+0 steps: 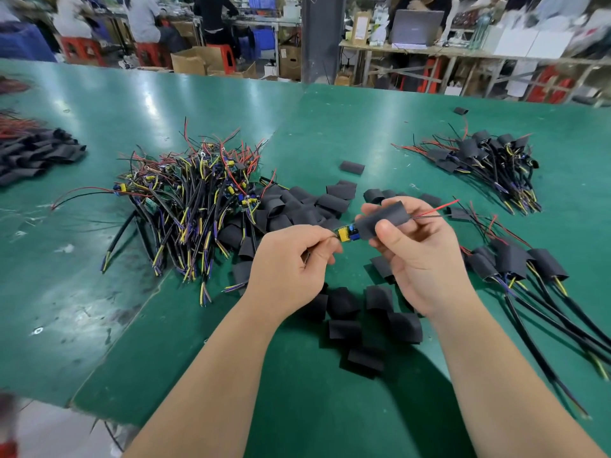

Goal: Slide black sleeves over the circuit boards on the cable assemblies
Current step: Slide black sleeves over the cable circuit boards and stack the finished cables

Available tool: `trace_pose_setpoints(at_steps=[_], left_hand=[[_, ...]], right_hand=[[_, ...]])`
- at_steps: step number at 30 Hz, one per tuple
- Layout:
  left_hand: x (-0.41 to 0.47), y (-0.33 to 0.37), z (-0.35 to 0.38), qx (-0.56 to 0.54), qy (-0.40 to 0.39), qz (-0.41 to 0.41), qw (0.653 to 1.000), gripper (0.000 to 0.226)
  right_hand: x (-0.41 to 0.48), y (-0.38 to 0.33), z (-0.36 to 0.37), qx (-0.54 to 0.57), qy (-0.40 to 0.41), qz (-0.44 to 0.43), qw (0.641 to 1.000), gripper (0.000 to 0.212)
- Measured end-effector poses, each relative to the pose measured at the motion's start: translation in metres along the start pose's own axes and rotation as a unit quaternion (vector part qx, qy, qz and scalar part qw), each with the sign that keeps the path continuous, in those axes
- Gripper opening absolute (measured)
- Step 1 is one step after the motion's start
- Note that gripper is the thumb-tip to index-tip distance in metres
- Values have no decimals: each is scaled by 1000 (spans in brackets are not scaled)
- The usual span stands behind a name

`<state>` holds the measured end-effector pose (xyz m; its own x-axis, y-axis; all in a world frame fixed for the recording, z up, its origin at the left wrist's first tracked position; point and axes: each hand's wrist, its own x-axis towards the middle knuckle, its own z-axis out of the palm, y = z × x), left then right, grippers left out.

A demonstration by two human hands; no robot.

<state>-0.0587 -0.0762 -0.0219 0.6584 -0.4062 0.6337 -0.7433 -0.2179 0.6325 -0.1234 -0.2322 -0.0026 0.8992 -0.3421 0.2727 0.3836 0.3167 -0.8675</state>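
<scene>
Black sleeve [382,219], pinched in the right hand [420,259], has its mouth at the circuit board [347,233]; the left hand [291,262] pinches the board's other end. Keep the thin wires [436,208] straight and push level. Loose sleeves [344,304] lie below the board, finished cables [515,262] to its right and tangled ones [198,200] to its left.

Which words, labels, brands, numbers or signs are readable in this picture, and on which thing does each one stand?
No text here can be read.
On the circuit board, pinched by the left hand: any markings are too small.
On the black sleeve, held by the right hand: no print shows.
On the laptop lid, far behind: any mark is too blurred.
On the brown box near it: the label is too blurred.
</scene>
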Motion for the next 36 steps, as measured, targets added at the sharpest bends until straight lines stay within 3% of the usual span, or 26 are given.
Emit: trace_pose_setpoints(at_steps=[2,5,10,15,18,22,25,28,30,32,34,36], left_hand=[[-1,0,0,-14,-8,-11,1000,19],[-1,-1,-2,-24,-28,-17,999,20],[-2,-1,-1,-50,-51,-31,997,21],[-2,-2,0,-48,-58,-16,997,19],[-1,-2,1,7,-74,20,997,19],[0,-3,0,5,-44,21,999,16],[0,-5,1,17,-13,9,1000,22],[-1,-6,2,19,-7,-14,1000,35],[-1,-6,0,-20,6,-31,999,36],[0,-8,-5,-72,40,-63,995,39],[4,-11,-9,-78,82,-96,989,42],[6,-14,-10,-27,112,-127,985,36]], right_hand=[[0,-2,-4,9,-41,-3,999,45],[-1,-3,-7,-4,-72,-20,997,38],[-2,-3,-6,-128,16,-31,991,25],[-6,-2,-1,-59,17,35,998,36],[-9,3,3,-105,9,32,994,30],[-9,3,7,-148,-28,-2,989,31],[-12,6,11,-128,-38,20,991,40],[-12,6,18,-34,6,70,997,46],[-5,-9,13,58,68,67,994,39],[5,-34,-1,79,133,30,988,24],[11,-59,-22,0,190,-26,981,18],[15,-76,-51,-230,268,-65,933,20]])
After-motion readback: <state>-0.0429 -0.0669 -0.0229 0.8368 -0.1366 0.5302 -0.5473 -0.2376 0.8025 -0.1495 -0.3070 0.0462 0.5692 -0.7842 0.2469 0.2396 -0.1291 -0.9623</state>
